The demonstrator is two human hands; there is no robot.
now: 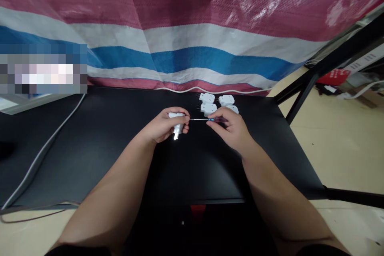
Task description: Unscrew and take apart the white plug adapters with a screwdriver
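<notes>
The left hand [164,125] is curled closed around a white plug [177,121], its fingers wrapped over the body, with a metal pin [175,136] pointing toward the person. The right hand [231,129] is mostly closed too, thumb and forefinger pinching a screwdriver [216,119] by its blue handle, the other fingers loosely curled below. The thin shaft runs level across the gap between the hands, and its tip disappears behind the left fingers, so I can't tell whether it meets the plug. For close work like this, a firm hold on the plug and a straight, steady shaft serve best. Both hands are near the middle of a black table [90,160]. Four more plugs [208,109] lie clustered near the far edge, just beyond the right hand, with a white cable [228,91] along that edge and a striped tarp [192,36] behind it.
</notes>
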